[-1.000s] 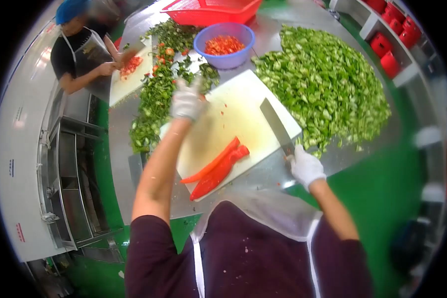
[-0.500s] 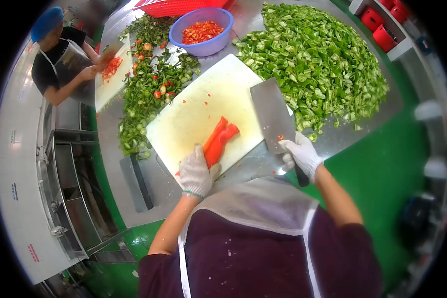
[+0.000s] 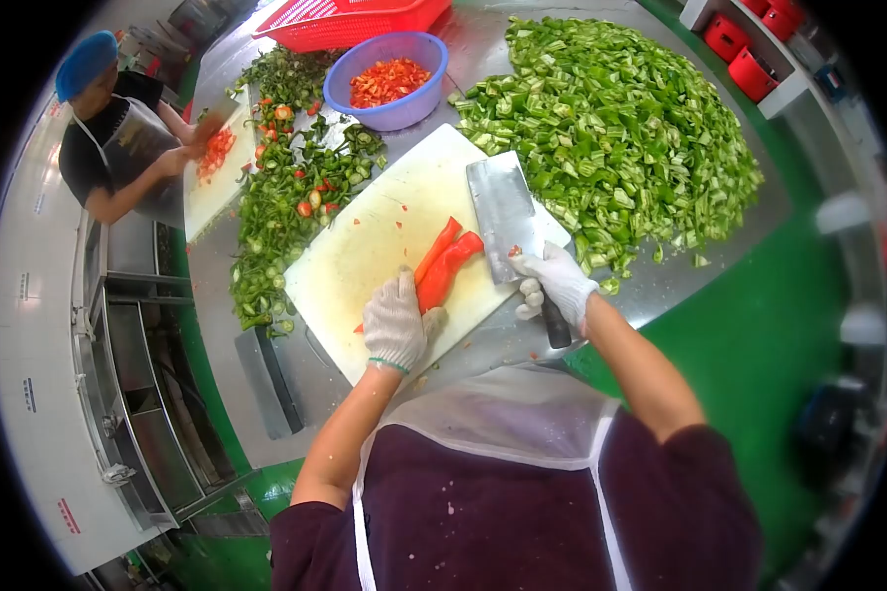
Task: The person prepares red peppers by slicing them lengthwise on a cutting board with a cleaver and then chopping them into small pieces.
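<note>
Head: left hand closed on red peppers slanted upper-right, right hand round cleaver.

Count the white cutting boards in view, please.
2. One white cutting board lies under the left hand; the other board is in front of the co-worker. Any beneath the chopped green peppers would be hidden.

Cleaver in right hand, left hand around perhaps two red peppers.
</note>
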The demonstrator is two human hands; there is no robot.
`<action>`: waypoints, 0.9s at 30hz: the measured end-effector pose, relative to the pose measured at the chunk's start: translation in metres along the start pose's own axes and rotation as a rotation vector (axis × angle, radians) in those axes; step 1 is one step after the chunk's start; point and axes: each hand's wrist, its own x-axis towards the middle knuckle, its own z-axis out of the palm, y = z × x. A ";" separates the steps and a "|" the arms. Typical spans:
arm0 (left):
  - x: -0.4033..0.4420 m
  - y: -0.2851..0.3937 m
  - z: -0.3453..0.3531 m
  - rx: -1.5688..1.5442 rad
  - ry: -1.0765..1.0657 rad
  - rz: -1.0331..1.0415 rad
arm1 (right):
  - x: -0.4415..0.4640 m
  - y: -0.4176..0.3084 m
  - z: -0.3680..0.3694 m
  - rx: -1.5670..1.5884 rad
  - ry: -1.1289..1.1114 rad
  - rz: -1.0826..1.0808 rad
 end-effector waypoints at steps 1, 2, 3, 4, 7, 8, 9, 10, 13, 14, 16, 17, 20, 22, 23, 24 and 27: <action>0.001 0.002 -0.004 -0.020 -0.022 -0.016 | 0.002 0.000 0.001 -0.007 -0.007 0.005; 0.002 0.003 -0.006 -0.040 -0.044 -0.033 | 0.003 -0.001 0.002 -0.014 -0.014 0.012; 0.002 0.001 -0.006 -0.055 -0.051 -0.020 | 0.005 -0.001 0.004 -0.011 -0.012 0.018; 0.002 -0.001 -0.006 -0.070 -0.057 -0.006 | 0.006 -0.003 0.005 -0.008 -0.009 0.023; 0.006 -0.001 -0.008 -0.079 -0.079 0.009 | 0.020 -0.002 0.011 -0.004 0.007 -0.005; 0.007 0.000 -0.010 -0.075 -0.085 0.009 | 0.025 -0.001 0.014 -0.004 0.012 -0.023; 0.008 0.001 -0.012 -0.075 -0.076 0.011 | 0.028 -0.002 0.017 -0.010 0.037 -0.019; 0.008 0.001 -0.013 -0.074 -0.067 0.012 | 0.031 -0.002 0.022 -0.016 0.060 -0.016; 0.009 0.002 -0.017 -0.089 -0.065 0.004 | 0.031 -0.007 0.024 -0.073 0.053 -0.012; 0.009 0.002 -0.016 -0.097 -0.067 0.000 | 0.030 -0.009 0.023 -0.099 0.039 -0.013; 0.008 0.000 -0.011 -0.066 -0.053 0.003 | 0.023 -0.005 0.026 -0.154 -0.048 0.073; 0.007 -0.001 -0.009 -0.050 -0.046 0.002 | 0.018 -0.002 0.028 -0.182 -0.092 0.117; 0.007 -0.001 -0.010 -0.065 -0.062 -0.012 | 0.013 0.003 0.026 -0.141 -0.136 0.163; 0.006 0.000 -0.009 -0.062 -0.052 -0.015 | 0.010 0.010 0.024 -0.141 -0.158 0.181; 0.006 0.001 -0.009 -0.062 -0.044 -0.017 | 0.006 0.012 0.024 -0.168 -0.165 0.168; 0.006 0.001 -0.008 -0.072 -0.053 -0.019 | 0.002 0.014 0.024 -0.198 -0.173 0.153; 0.004 -0.002 -0.004 -0.097 -0.032 0.003 | -0.004 0.025 0.030 -0.223 -0.197 0.136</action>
